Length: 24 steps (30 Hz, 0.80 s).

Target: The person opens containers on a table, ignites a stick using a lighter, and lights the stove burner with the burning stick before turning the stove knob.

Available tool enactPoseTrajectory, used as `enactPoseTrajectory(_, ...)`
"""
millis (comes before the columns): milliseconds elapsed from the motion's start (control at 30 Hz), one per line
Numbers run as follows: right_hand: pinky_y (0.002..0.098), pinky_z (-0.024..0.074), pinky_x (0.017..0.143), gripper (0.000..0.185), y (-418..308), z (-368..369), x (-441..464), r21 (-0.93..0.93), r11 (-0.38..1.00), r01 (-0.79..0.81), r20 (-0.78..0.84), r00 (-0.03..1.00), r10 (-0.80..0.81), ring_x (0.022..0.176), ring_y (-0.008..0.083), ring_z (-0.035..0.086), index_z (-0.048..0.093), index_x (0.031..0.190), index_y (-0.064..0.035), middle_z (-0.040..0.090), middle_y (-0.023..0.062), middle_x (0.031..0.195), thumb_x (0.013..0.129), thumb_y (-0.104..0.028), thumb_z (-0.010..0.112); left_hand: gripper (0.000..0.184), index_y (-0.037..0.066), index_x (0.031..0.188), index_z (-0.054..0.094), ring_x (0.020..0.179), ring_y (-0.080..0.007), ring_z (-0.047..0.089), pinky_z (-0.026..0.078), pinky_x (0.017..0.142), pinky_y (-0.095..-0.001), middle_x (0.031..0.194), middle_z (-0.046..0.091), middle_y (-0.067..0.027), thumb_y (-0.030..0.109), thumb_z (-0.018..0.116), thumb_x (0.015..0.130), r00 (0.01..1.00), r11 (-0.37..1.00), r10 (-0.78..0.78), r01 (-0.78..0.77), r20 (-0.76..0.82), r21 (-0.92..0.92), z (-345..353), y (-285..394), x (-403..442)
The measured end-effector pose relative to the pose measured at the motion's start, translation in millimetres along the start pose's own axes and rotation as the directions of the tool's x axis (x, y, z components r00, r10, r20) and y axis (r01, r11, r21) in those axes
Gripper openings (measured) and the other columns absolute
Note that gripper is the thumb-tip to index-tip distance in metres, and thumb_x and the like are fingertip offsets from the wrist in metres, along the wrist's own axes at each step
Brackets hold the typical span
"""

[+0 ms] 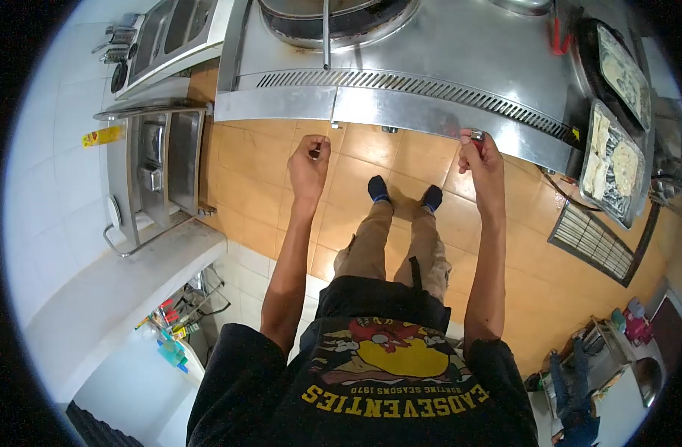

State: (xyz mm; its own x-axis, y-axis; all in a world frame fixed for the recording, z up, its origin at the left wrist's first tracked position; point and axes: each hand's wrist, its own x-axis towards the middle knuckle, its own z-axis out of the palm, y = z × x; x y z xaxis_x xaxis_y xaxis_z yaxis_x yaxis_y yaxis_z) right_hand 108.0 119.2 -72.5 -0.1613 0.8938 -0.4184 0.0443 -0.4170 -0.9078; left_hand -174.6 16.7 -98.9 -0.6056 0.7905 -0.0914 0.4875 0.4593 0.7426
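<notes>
My left hand (309,167) is raised below the front edge of the steel stove (400,71), its fingers curled together. Whatever is between those fingers, if anything, is too small to tell. Further right, my right hand (486,167) is closed around a small red and silver object (477,139), which looks like a lighter. This hand is close to the stove's front edge, beside the slotted strip. Small metal knobs (389,130) stick out under the edge between the two hands.
A large round burner or pan (341,30) is on the stove. Two trays (613,164) with pale food stand at the right. Steel sinks (183,156) are at the left. A floor grate (593,242) lies at the right. A person's legs (575,387) show at the lower right.
</notes>
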Motion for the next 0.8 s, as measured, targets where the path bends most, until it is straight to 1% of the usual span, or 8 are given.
enactPoseTrajectory(100, 0.0220, 0.0411, 0.056, 0.025, 1.1, -5.0, -1.7, 0.010, 1.000, -0.012, -0.012, 1.000, 0.012, 0.062, 0.0066, 0.047, 0.060, 0.102, -0.0046, 0.052, -0.0016, 0.073, 0.091, -0.028, 0.062, 0.015, 0.000, 0.090, 0.064, 0.063, -0.0075, 0.050, 0.043, 0.058, -0.0234, 0.070, 0.061, -0.0033, 0.015, 0.063, 0.090, 0.999, 0.996, -0.038, 0.040, 0.029, -0.075, 5.9, 10.2, -1.5)
enactPoseTrajectory(200, 0.0222, 0.0407, 0.056, 0.025, 0.4, -9.7, -3.6, 0.009, 1.000, -0.011, -0.008, 1.000, 0.011, 0.062, 0.0066, 0.046, 0.060, 0.101, -0.0046, 0.052, -0.0016, 0.073, 0.092, -0.027, 0.062, 0.016, 0.000, 0.092, 0.064, 0.062, -0.0071, 0.048, 0.042, 0.057, -0.0233, 0.069, 0.059, -0.0024, 0.016, 0.062, 0.090, 1.000, 0.999, -0.014, 0.013, -0.023, -0.040, 13.9, 10.0, 0.6)
enactPoseTrajectory(300, 0.0225, 0.0405, 0.056, 0.024, 1.1, -14.0, -4.0, 0.022, 1.000, -0.012, 0.001, 1.000, 0.012, 0.062, 0.0065, 0.046, 0.060, 0.101, -0.0047, 0.052, -0.0016, 0.073, 0.092, -0.027, 0.062, 0.017, 0.001, 0.093, 0.064, 0.062, -0.0066, 0.047, 0.042, 0.057, -0.0231, 0.068, 0.058, -0.0012, 0.017, 0.063, 0.091, 0.999, 0.998, -0.006, 0.003, -0.042, -0.070, 19.0, 9.0, 1.5)
enactPoseTrajectory(400, 0.0223, 0.0406, 0.056, 0.024, 0.5, -17.3, -5.0, 0.034, 0.999, -0.008, 0.016, 1.000, 0.007, 0.062, 0.0065, 0.046, 0.060, 0.102, -0.0048, 0.052, -0.0017, 0.072, 0.092, -0.026, 0.061, 0.020, -0.001, 0.096, 0.064, 0.061, -0.0131, 0.055, 0.046, 0.059, -0.0278, 0.070, 0.063, -0.0076, 0.018, 0.061, 0.091, 0.999, 0.995, -0.005, 0.000, -0.048, -0.095, 20.8, 10.5, 3.2)
enactPoseTrajectory(500, 0.0221, 0.0408, 0.056, 0.023, 3.2, -18.8, -4.5, 0.049, 0.999, -0.008, 0.028, 1.000, 0.007, 0.062, 0.0065, 0.046, 0.060, 0.103, -0.0049, 0.052, -0.0018, 0.072, 0.093, -0.025, 0.060, 0.022, -0.001, 0.097, 0.064, 0.062, -0.0124, 0.055, 0.046, 0.059, -0.0275, 0.072, 0.063, -0.0075, 0.020, 0.061, 0.091, 0.997, 0.997, -0.059, 0.057, -0.046, -0.050, 22.6, 15.5, 5.7)
enactPoseTrajectory(600, 0.0221, 0.0410, 0.057, 0.023, 6.6, -20.1, -3.5, 0.064, 0.998, -0.018, 0.040, 0.999, 0.016, 0.063, 0.0065, 0.047, 0.060, 0.104, -0.0046, 0.052, -0.0017, 0.073, 0.093, -0.025, 0.060, 0.023, -0.001, 0.098, 0.064, 0.063, -0.0117, 0.054, 0.046, 0.060, -0.0269, 0.075, 0.063, -0.0076, 0.021, 0.062, 0.091, 0.997, 0.994, -0.015, 0.007, -0.071, -0.107, 27.2, 8.8, 8.5)
enactPoseTrajectory(700, 0.0222, 0.0412, 0.057, 0.023, 7.7, -18.0, -2.8, 0.078, 0.996, -0.030, 0.062, 0.998, 0.026, 0.064, 0.0064, 0.047, 0.060, 0.104, -0.0041, 0.052, -0.0016, 0.074, 0.093, -0.025, 0.060, 0.026, -0.001, 0.099, 0.064, 0.066, -0.0124, 0.055, 0.046, 0.060, -0.0271, 0.076, 0.063, -0.0077, 0.023, 0.060, 0.092, 0.996, 0.994, -0.051, 0.043, -0.079, -0.102, 26.5, 11.0, 5.9)
enactPoseTrajectory(800, 0.0222, 0.0414, 0.057, 0.023, 6.6, -14.0, -0.3, 0.084, 0.996, -0.034, 0.076, 0.997, 0.027, 0.064, 0.0064, 0.047, 0.060, 0.105, -0.0041, 0.052, -0.0017, 0.074, 0.093, -0.024, 0.060, 0.031, -0.002, 0.101, 0.063, 0.069, -0.0132, 0.057, 0.046, 0.062, -0.0269, 0.080, 0.063, -0.0089, 0.027, 0.055, 0.095, 0.996, 0.991, -0.059, 0.049, -0.073, -0.125, 23.1, 1.0, 5.8)
